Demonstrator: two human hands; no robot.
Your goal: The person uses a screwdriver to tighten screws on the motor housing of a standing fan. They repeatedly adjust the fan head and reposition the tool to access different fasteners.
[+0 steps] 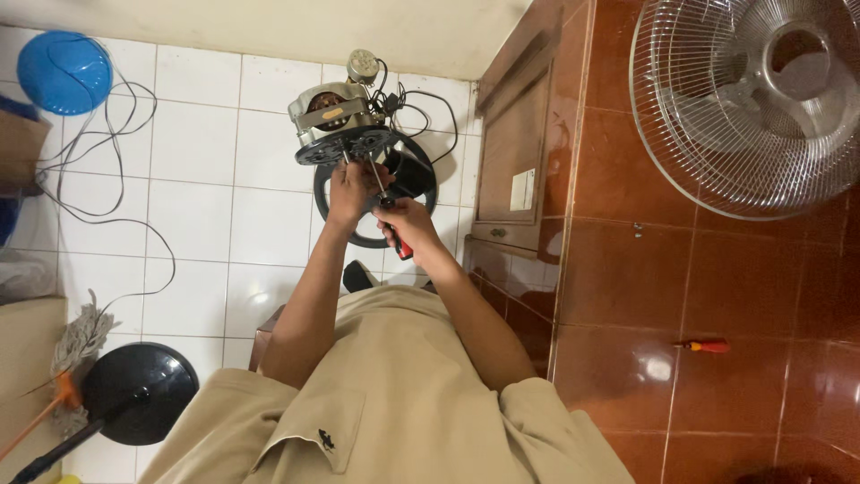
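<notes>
A: Motor (pixel 336 112) of a fan, bare of its housing, set over the white tiled floor (pixel 197 224) near the top of the view. Grey metal casing, copper windings showing through an opening, a small round grey part on top, black wires looping off to the right.

B: Below the motor?

A: Black round plate (pixel 345 143), ribbed, fixed flat against the motor's underside. Behind it a larger black ring (pixel 358 235), smooth, plastic by the look.

B: Hands?

A: Left hand (pixel 352 186) closed on the metal shaft under the plate, fingers curled round it. Right hand (pixel 408 224) wrapped tight on a screwdriver (pixel 387 215) with a red and black handle, thin steel blade slanting up toward the plate. Just beside each other, the two hands, almost touching.

B: Surroundings?

A: Blue round cap (pixel 63 72) at the upper left, with thin wire (pixel 107 179) trailing loose across the tiles. Black glossy round base (pixel 143 390) on a pole at the lower left, next to a frayed mop head (pixel 81 336). Wire fan guard (pixel 748 103), chrome and domed, lying on glossy red-brown tiles at the upper right. Second screwdriver (pixel 706 345), red handle, well apart on the same red tiles. Brown wooden cabinet (pixel 515 161) between the two floor areas.

B: Anything blocking the view?

A: Forearms and beige shirt (pixel 385 403) covering the lower middle; blade tip hidden among the fingers and the plate.
</notes>
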